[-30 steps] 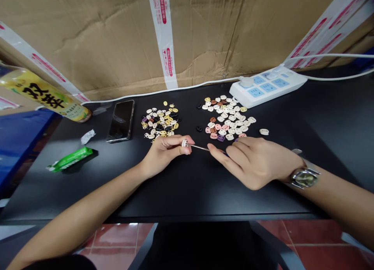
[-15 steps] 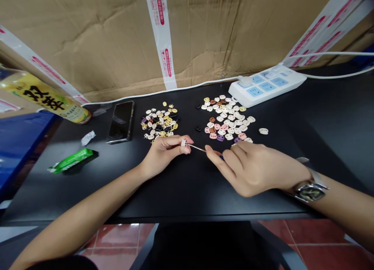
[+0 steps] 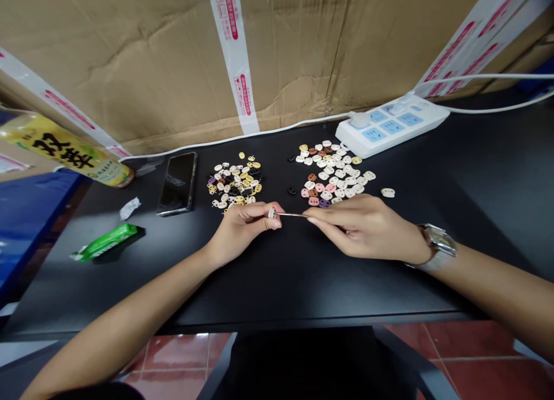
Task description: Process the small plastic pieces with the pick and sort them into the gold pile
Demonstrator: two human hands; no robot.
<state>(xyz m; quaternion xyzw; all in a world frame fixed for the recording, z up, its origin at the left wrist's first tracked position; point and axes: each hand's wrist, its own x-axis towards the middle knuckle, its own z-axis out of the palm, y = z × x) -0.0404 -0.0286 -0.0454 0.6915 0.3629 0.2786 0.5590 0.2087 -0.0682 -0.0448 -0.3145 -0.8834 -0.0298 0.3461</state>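
Note:
My left hand (image 3: pixel 244 230) pinches a small white button-like piece (image 3: pixel 272 213) between thumb and fingertips. Closed around a screwdriver, my right hand (image 3: pixel 367 230) hides its handle; only the thin metal shaft (image 3: pixel 292 215) shows, with its tip against the white piece. Just beyond my left hand lies a pile of small yellow, white and black pieces (image 3: pixel 236 180), some with thin stubs sticking out. Past my right hand spreads a group of oval two-holed pieces (image 3: pixel 341 175), mostly white, with some pink, brown, yellow and purple.
A white power strip (image 3: pixel 392 126) with cables sits at the back right against cardboard (image 3: pixel 294 53). To the left are a phone (image 3: pixel 177 183), a yellow drink bottle (image 3: pixel 64 149), a green wrapped packet (image 3: pixel 106 242) and a crumpled white scrap (image 3: pixel 130 208) on the black table (image 3: pixel 277 284).
My right hand has rotated and risen, its wrist and watch turning over, and the screwdriver shaft now lies nearly level. My left hand keeps the white piece in about the same place.

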